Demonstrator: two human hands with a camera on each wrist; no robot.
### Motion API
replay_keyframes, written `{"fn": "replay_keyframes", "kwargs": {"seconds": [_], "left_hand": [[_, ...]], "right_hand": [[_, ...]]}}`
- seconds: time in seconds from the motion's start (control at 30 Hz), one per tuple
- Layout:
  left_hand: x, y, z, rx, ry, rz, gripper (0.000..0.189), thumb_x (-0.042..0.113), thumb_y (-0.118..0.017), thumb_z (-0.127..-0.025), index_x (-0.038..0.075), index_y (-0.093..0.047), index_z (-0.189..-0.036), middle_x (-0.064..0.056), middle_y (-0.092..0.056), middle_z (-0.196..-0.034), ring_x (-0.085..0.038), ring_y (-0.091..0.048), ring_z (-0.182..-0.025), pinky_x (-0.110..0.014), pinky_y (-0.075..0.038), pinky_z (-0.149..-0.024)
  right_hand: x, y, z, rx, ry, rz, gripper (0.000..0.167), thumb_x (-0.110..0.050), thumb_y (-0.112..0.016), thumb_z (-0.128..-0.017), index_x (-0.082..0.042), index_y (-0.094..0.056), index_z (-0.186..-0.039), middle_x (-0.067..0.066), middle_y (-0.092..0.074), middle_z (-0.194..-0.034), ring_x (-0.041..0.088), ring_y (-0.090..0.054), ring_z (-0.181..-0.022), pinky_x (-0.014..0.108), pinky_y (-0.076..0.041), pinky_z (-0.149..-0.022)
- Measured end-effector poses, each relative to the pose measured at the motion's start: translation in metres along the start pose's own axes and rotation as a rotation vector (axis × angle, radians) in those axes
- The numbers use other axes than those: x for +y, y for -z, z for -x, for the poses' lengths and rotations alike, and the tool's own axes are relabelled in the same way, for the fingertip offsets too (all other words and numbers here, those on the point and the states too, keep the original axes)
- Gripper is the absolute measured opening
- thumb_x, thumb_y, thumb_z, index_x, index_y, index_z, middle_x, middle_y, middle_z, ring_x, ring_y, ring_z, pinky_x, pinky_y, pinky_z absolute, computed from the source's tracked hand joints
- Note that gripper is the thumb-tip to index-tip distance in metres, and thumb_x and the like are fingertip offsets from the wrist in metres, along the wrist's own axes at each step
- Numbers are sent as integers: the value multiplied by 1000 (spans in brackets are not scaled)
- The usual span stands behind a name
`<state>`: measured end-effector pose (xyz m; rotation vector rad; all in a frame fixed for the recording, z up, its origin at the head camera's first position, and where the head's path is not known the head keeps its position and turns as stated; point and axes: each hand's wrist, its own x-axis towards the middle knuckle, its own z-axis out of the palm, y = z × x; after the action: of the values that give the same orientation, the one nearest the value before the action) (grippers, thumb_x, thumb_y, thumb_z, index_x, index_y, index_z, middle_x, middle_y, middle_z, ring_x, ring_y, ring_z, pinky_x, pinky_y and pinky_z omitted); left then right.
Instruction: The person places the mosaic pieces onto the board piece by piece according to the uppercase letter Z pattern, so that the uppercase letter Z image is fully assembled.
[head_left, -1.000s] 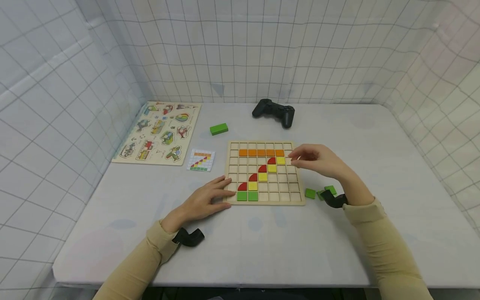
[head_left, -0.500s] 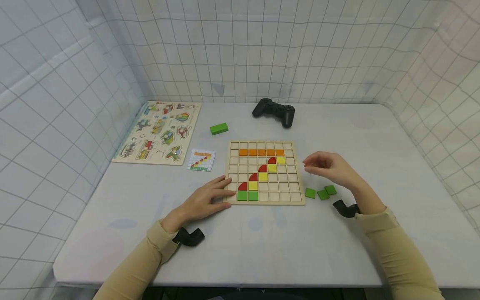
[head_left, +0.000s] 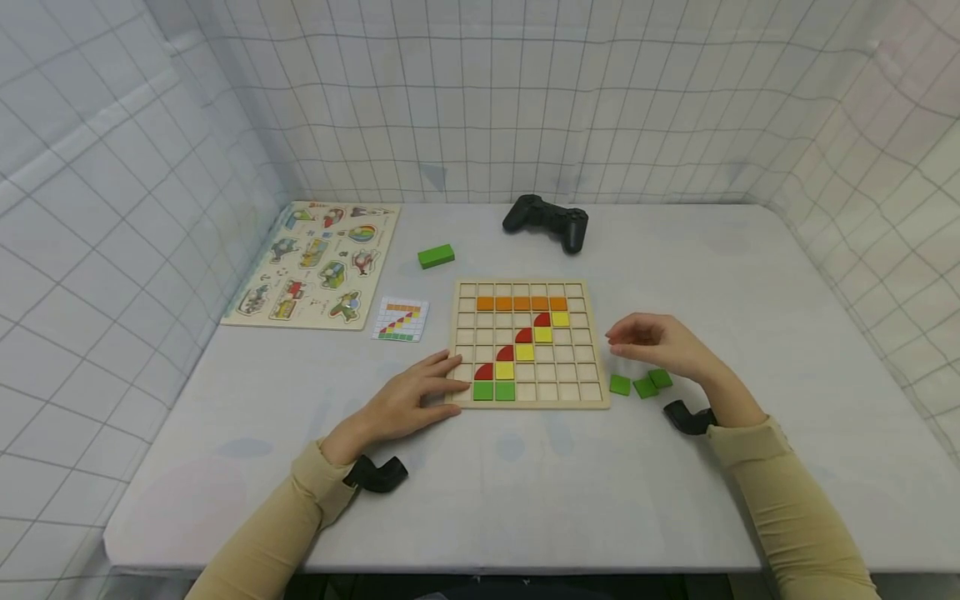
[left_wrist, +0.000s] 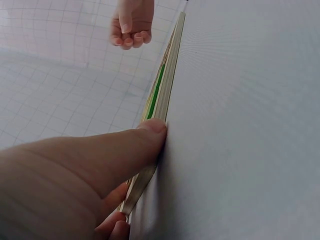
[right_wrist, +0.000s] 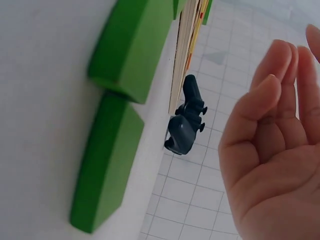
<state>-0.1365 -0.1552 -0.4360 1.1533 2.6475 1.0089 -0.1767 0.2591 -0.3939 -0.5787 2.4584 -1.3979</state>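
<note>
A wooden grid board (head_left: 566, 375) lies in the middle of the table in the head view. In it sit a row of orange squares (head_left: 522, 303), a diagonal of red quarter-circles (head_left: 523, 336) and yellow squares (head_left: 524, 352), and two green squares (head_left: 505, 391) at the lower left. My left hand (head_left: 408, 400) rests at the board's left corner, its thumb (left_wrist: 145, 135) against the front edge. To the right of the board, my right hand (head_left: 663, 342) hovers with loosely bent fingers and nothing in them. Below it lie three loose green square tiles (head_left: 619, 385).
A small pattern card (head_left: 401, 320) lies left of the board, beside a wooden picture puzzle (head_left: 315, 267). A green block (head_left: 437, 256) and a black game controller (head_left: 546, 223) sit farther back. White gridded cloth walls (head_left: 480, 108) enclose the table.
My right hand has moved from over the board's right edge to the right and toward me, above the loose green tiles. My left hand has stayed in place.
</note>
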Motion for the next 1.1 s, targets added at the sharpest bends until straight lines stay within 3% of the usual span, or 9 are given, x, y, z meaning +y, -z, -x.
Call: {"fn": "replay_keyframes", "kwargs": {"seconds": [0.27,0.73,1.1], "left_hand": [[0,0,0,-8,15,1,39,28,-67,-88,9,-65,-122,-12,-39,-145,-29,-24,-139,-45,-25,-112],[0,0,0,-12,17,2,39,29,-67,-88,10,-65,-122,-12,-39,-145,-28,-23,-139,-44,-24,-112],[0,0,0,-14,16,8,39,28,-67,-88,9,-65,-122,-12,-39,-145,-29,-24,-139,-44,-24,-112]], "right_hand": [[6,0,0,-74,50,-8,20,-8,-71,-84,-1,-66,-101,10,-66,-92,17,-60,-78,25,-51,-68],[12,1,3,-215,24,33,18,-9,-70,-84,-1,-65,-99,10,-64,-93,18,-58,-80,27,-51,-71],[20,7,4,-261,-2,47,21,-12,-73,-81,-3,-64,-98,9,-63,-93,19,-57,-82,26,-50,-73]]}}
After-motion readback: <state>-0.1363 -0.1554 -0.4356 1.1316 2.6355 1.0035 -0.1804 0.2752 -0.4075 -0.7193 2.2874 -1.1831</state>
